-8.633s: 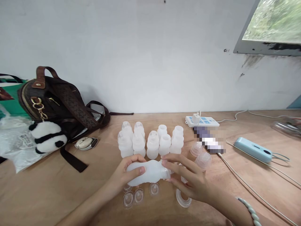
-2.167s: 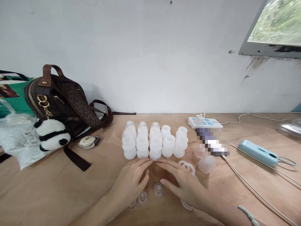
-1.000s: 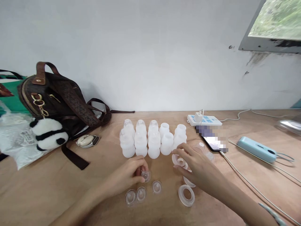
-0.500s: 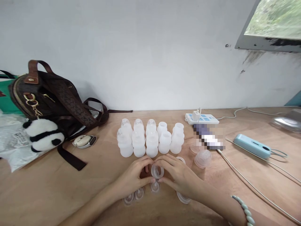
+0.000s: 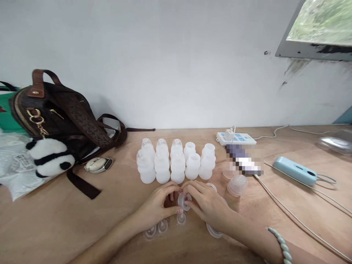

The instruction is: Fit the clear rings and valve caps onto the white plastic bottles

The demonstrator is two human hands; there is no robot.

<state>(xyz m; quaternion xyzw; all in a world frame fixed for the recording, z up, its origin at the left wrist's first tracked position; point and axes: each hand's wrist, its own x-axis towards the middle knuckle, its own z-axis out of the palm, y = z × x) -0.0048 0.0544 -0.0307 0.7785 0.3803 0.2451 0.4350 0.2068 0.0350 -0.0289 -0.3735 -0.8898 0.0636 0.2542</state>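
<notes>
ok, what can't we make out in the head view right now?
In the head view:
Inside of the ring between left hand and right hand: fingers partly cover it.
Other rings: partly under the right hand, count unclear.
Back bottles: lower parts behind the front bottles.
Phone: screen pixelated.
Green bag: cut off by the left edge.

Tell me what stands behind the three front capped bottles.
Three more white bottles, each topped by a clear domed cap. The front bottles cover their lower bodies and bases, which cannot be seen.
</notes>
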